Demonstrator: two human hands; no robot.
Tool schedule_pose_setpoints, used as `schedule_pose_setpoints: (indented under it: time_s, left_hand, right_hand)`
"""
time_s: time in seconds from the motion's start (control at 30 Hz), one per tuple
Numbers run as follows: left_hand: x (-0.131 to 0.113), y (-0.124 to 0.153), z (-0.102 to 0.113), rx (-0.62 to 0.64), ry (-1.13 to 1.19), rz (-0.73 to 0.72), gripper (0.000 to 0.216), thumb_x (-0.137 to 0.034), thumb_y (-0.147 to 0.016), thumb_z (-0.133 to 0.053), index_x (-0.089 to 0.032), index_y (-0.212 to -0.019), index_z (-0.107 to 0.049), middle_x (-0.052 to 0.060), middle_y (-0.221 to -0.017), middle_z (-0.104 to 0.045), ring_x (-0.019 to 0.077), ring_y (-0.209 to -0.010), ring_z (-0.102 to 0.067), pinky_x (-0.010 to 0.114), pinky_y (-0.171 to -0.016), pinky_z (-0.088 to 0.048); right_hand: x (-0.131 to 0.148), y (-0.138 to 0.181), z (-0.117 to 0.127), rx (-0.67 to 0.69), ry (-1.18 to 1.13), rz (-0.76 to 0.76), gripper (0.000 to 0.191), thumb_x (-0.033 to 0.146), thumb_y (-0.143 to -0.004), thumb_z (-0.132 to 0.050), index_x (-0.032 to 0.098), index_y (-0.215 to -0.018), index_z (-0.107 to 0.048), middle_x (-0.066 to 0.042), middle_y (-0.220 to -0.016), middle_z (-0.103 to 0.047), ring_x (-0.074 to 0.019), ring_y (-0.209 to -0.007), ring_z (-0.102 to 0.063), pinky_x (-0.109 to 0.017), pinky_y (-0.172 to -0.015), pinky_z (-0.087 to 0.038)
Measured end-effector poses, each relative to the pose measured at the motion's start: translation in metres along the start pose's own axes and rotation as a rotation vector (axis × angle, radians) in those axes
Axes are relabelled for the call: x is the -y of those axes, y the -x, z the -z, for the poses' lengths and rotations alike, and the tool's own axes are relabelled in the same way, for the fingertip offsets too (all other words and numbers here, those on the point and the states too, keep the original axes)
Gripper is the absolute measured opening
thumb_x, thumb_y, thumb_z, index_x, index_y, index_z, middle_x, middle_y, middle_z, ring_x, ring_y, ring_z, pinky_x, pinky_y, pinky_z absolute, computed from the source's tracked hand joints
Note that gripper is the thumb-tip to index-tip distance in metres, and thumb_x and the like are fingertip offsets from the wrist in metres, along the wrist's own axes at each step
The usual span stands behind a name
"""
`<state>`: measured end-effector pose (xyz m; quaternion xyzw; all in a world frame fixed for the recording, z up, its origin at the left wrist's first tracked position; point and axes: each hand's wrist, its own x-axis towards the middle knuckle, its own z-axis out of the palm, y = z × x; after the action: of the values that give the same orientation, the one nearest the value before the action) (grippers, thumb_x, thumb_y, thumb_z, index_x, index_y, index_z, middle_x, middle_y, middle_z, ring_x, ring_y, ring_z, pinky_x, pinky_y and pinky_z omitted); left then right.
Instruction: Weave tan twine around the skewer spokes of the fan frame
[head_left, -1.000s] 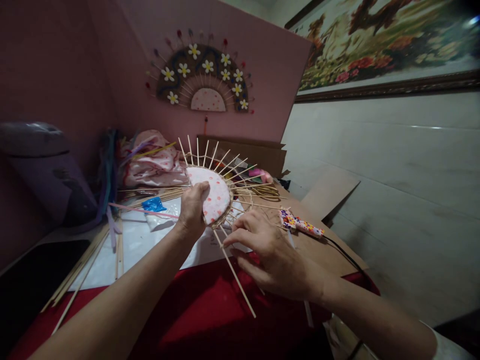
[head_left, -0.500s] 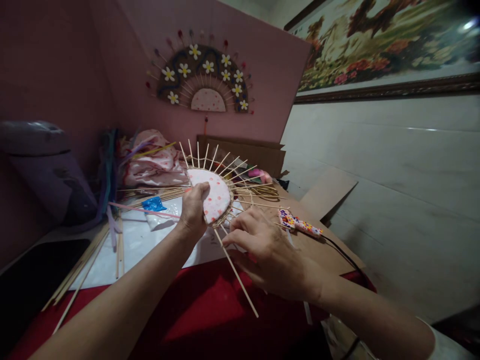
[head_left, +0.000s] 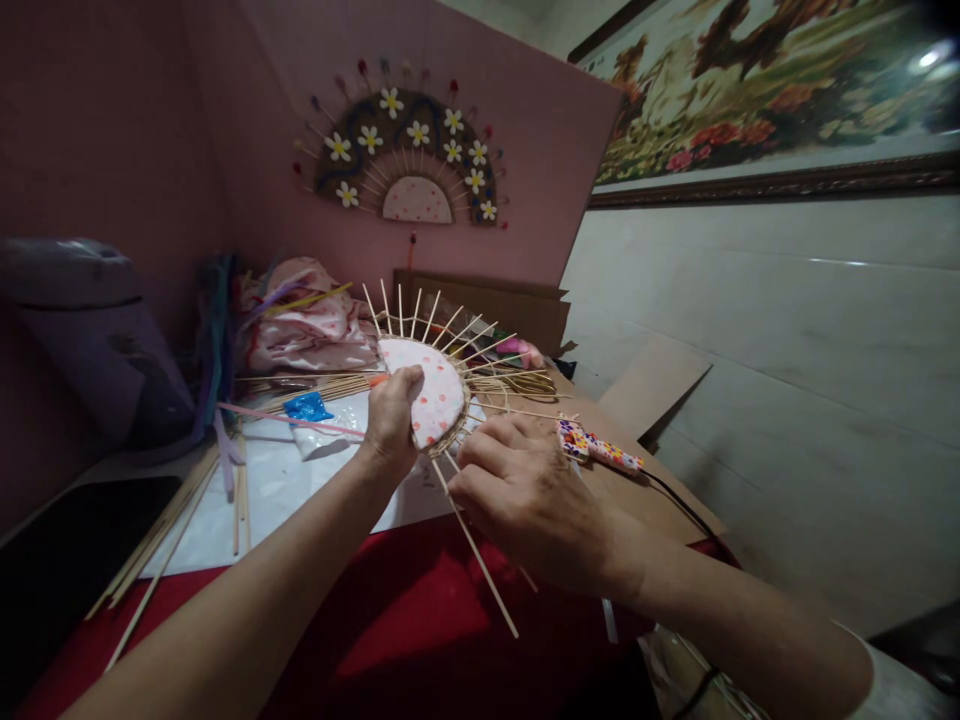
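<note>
My left hand (head_left: 390, 420) grips the edge of a half-round fan base (head_left: 433, 395) covered in white cloth with pink dots. Thin bamboo sticks (head_left: 427, 318) fan out from its rim, and one long stick (head_left: 480, 560) points down toward me. My right hand (head_left: 517, 490) sits just right of the base at its lower rim, fingers curled around the sticks there. What its fingertips pinch is hidden.
A glue gun wrapped in flowered tape (head_left: 600, 450) lies on cardboard (head_left: 652, 490) to the right, its cord trailing. Loose sticks (head_left: 172, 530), white paper (head_left: 285, 480), a blue scrap (head_left: 307, 408) and bundled cloth (head_left: 307, 320) lie left. A finished fan (head_left: 409, 160) hangs on the pink wall.
My right hand has closed in toward the base's lower rim, its fingers curling tighter. The fan base and left hand have stayed nearly still.
</note>
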<state>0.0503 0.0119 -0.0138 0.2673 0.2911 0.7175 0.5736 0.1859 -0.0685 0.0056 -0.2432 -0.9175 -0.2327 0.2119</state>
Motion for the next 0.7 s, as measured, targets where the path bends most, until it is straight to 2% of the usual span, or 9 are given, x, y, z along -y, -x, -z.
schedule_pose_setpoints:
  time_s: [0.4, 0.7]
  left_hand:
    - [-0.0001, 0.0021, -0.0003, 0.019, -0.016, -0.001, 0.012, -0.024, -0.059, -0.059, -0.014, -0.063, -0.053, -0.001, -0.051, -0.054, 0.011, -0.044, -0.048, 0.023, -0.043, -0.04]
    - [0.001, -0.0001, 0.0005, 0.015, -0.008, -0.021, 0.012, -0.023, -0.058, -0.061, -0.015, -0.059, -0.052, -0.003, -0.049, -0.051, 0.0095, -0.042, -0.045, 0.022, -0.042, -0.038]
  right_hand:
    - [0.0005, 0.0, -0.0019, -0.046, 0.0, 0.036, 0.02, 0.015, -0.085, -0.05, 0.016, -0.067, -0.058, -0.004, -0.077, -0.059, -0.0163, -0.072, -0.044, -0.032, -0.068, -0.032]
    - [0.0012, 0.0022, 0.0057, 0.041, -0.152, -0.081, 0.018, 0.014, -0.085, -0.048, 0.016, -0.076, -0.063, -0.007, -0.082, -0.06, -0.0194, -0.08, -0.046, -0.036, -0.075, -0.036]
